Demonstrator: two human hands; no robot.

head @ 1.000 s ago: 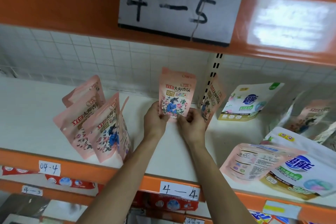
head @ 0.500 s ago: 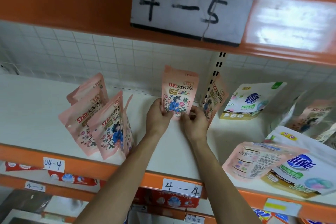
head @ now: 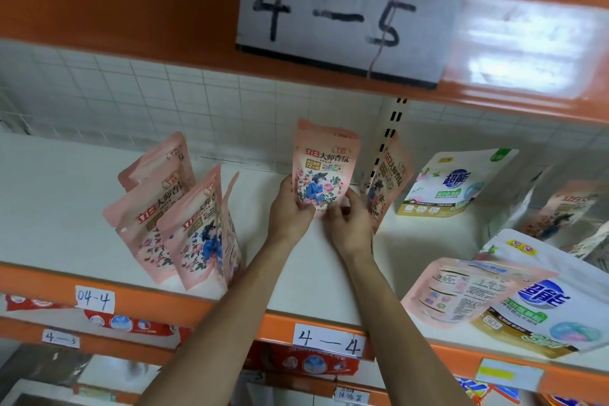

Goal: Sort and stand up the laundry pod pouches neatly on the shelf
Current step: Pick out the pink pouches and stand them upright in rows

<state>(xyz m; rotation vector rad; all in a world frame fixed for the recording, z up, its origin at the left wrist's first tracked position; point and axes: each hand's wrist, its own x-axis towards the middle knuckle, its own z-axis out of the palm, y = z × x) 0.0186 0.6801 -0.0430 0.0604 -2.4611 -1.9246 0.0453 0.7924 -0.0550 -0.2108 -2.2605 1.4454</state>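
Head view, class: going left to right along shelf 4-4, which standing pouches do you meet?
group of pink pouches → held pink pouch, gripped by left hand and right hand → leaning pink pouch → white pouch. The overlapping pouches at far right are left out.

Two bare forearms (head: 237, 306), seemingly sleeveless

centre pouch (head: 324, 171): pale pink, rose floral print, blue-coated figure, red-orange lettering. left pouches (head: 171, 217) same pink floral. right pouch (head: 461, 181) white, blue logo, gold base (green band too). shelf board (head: 59, 194) white, beams (head: 131, 10) orange; back wall (head: 148, 99) white grid.
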